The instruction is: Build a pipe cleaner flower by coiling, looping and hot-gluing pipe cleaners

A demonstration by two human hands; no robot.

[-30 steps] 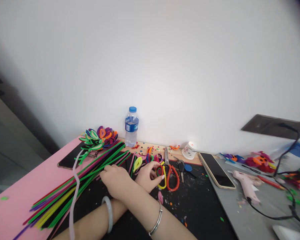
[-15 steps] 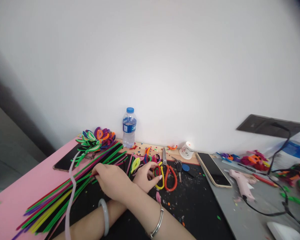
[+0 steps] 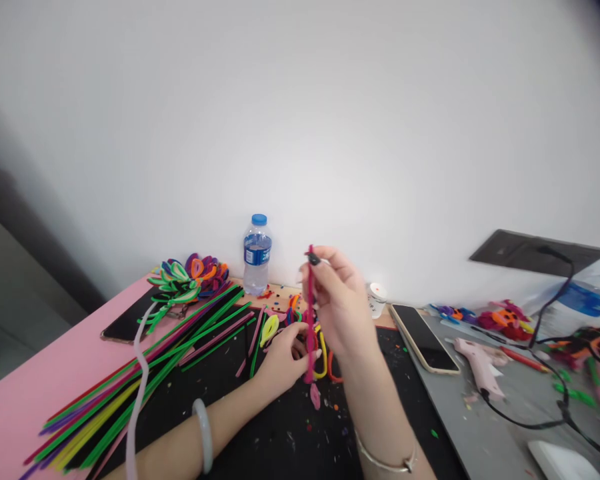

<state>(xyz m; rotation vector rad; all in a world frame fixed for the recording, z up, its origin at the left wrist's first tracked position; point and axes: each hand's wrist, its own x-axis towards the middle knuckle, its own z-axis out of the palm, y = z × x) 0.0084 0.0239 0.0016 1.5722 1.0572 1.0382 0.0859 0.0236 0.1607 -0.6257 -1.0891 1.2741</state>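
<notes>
My right hand (image 3: pixel 343 303) is raised in front of the wall, its thumb and fingertips pinching a magenta pipe cleaner (image 3: pixel 310 313) that hangs down upright. Lower and to the left, my left hand (image 3: pixel 283 353) is curled low over the black mat, its thumb and fingers around a small pipe-cleaner loop. The hanging strand passes in front of those fingertips and mostly hides the loop. Just beyond lie a yellow scissor handle (image 3: pixel 323 360) and a partly covered orange-red one (image 3: pixel 334 370). A pink loop (image 3: pixel 315 396) rests below the strand's end.
Loose pipe cleaners (image 3: pixel 110 413) spread across the left, beside a looped flower bunch (image 3: pixel 180 280) and a dark phone (image 3: pixel 130 320). A water bottle (image 3: pixel 257 257) and paper cup (image 3: pixel 377 300) stand by the wall. To the right are another phone (image 3: pixel 425 340) and a corded glue gun (image 3: pixel 480 367).
My right hand has left the pipe-cleaner pile, uncrossed from my left arm, and risen to the right with a magenta pipe cleaner. My left hand has stayed nearly in place.
</notes>
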